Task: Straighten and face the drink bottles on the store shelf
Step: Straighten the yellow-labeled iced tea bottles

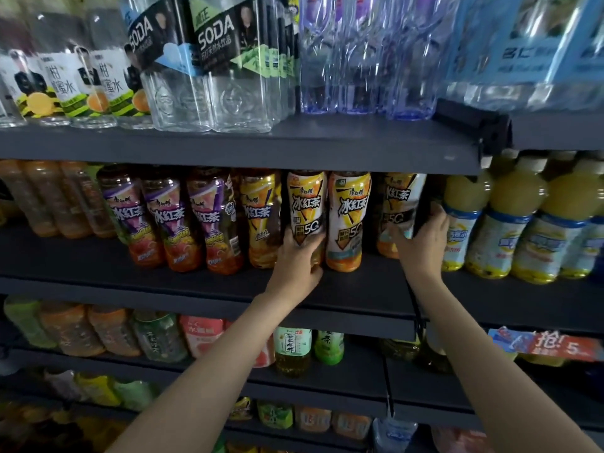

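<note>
Both your hands are on the middle shelf (196, 289), centre of frame, well apart, each wrapped on a different iced-tea bottle. Your left hand (295, 256) grips the lower body of the white-label bottle (305, 204), thumb and fingers curled round it; that bottle stands upright, long axis vertical, label facing out, just left of a matching neighbour bottle (346, 220) that nobody touches. Your right hand (421, 243) holds the set-back bottle (400, 204) right of centre; it sits deeper on the shelf than the two front ones, in shadow, label partly turned away. So the key relation: the bottle needing work lies under your right hand, behind the front line, and it probably needs pulling toward you and twisting until the label faces out. The right hand is clearly the nearer one for that. Watch the yellow juice bottles (500, 220) just right of your wrist, easy to knock. Left of your hands stand a yellow-label tea (260, 220) and purple-label teas (163, 220), mostly faced. The top shelf (228, 142) holds soda water bottles (209, 60) and clear blue bottles (359, 60). Lower shelves hold green tea and other drinks, blurred.
</note>
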`<state>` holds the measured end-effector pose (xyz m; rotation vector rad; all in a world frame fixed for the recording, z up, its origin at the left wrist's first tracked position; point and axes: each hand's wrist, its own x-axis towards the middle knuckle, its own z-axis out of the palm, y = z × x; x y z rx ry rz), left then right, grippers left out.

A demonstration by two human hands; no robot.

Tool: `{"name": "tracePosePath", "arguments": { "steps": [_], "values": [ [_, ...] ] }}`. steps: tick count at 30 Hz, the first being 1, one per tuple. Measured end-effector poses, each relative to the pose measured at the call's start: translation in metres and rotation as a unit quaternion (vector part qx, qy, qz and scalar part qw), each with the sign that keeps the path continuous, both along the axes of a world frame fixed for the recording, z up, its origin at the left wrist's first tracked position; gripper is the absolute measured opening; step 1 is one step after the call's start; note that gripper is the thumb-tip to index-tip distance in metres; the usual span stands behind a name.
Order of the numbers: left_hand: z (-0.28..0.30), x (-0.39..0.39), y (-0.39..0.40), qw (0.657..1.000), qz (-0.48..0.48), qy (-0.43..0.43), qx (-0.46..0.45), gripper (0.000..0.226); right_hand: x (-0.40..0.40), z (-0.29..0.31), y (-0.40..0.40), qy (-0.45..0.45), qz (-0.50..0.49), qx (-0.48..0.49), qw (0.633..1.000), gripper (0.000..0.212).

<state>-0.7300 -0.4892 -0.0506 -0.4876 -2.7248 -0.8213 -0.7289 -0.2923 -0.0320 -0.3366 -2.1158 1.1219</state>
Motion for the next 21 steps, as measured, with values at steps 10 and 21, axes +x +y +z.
{"name": "tracePosePath", "arguments": {
  "steps": [10, 21],
  "values": [
    [-0.009, -0.004, -0.007, 1.0, -0.006, 0.003, 0.019, 0.061, -0.041, -0.01, 0.006, -0.074, 0.004, 0.03, 0.997, 0.066],
    [0.016, 0.057, 0.016, 0.978, -0.111, -0.051, 0.172, 0.053, 0.063, 0.005, 0.01, -0.05, 0.267, -0.175, 0.946, 0.057]
  ]
}}
